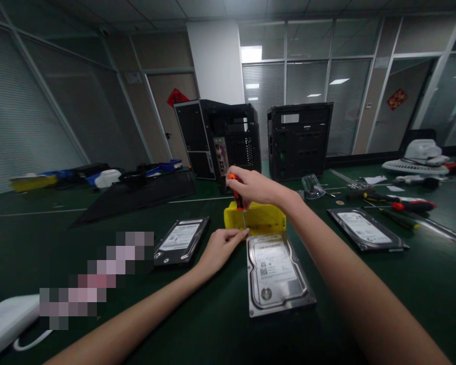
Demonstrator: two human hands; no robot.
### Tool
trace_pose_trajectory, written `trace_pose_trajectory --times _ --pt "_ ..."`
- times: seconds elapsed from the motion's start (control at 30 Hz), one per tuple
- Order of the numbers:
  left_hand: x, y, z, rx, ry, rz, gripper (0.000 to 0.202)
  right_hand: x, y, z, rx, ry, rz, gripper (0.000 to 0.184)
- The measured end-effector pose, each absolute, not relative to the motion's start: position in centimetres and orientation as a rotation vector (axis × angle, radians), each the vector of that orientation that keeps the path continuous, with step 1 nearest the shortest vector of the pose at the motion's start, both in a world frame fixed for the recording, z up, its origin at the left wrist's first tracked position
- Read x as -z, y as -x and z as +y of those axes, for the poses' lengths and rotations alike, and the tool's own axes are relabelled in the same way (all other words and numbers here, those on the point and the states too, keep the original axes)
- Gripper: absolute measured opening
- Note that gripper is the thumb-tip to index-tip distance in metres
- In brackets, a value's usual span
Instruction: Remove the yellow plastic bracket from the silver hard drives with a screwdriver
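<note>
My right hand (253, 186) is wrapped round the orange and black handle of a screwdriver (237, 195), whose shaft points down. The screwdriver's tip is beside the far left corner of a silver hard drive (275, 274), which lies label up on the table. Near that tip, the thumb and fingers of my left hand (224, 246) are pressed together; whatever they pinch, if anything, is too small to make out. Just behind the drive stands a yellow plastic bin (266, 215), with the shaft crossing in front of it.
Other hard drives lie to the left (182, 238) and right (365, 228) on the green table. Two black computer cases (231, 137) (300, 142) stand behind. Loose screwdrivers (414, 205) and a clear plastic piece (312, 186) are at the right, a black panel (137, 200) at the left.
</note>
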State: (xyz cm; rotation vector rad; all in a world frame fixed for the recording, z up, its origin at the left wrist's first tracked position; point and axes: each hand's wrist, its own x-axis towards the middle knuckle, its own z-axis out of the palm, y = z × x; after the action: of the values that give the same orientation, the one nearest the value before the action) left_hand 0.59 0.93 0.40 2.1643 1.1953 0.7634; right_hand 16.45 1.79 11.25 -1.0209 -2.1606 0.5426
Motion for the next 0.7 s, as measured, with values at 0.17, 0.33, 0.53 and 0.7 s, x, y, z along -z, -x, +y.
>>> trace_pose_trajectory --times 0.17,0.33,0.53,0.7 --pt "0.04 -0.47 1.22 -0.769 -2.192 1.151 0.047 -11.64 -16.47 1.67 -0.559 0.986 -2.18 0.013" --pt "-0.13 -0.54 1.06 -0.777 -2.195 1.14 0.044 -11.4 -16.57 1.95 -0.501 0.972 -2.177 0.016" --pt "-0.42 -0.56 0.87 -0.822 -2.202 1.239 0.04 -11.49 -16.58 1.97 -0.426 0.988 -2.196 0.02" --pt "-0.32 -0.45 0.93 -0.819 -2.205 1.253 0.038 -11.43 -16.58 2.05 -0.452 0.97 -2.183 0.016"
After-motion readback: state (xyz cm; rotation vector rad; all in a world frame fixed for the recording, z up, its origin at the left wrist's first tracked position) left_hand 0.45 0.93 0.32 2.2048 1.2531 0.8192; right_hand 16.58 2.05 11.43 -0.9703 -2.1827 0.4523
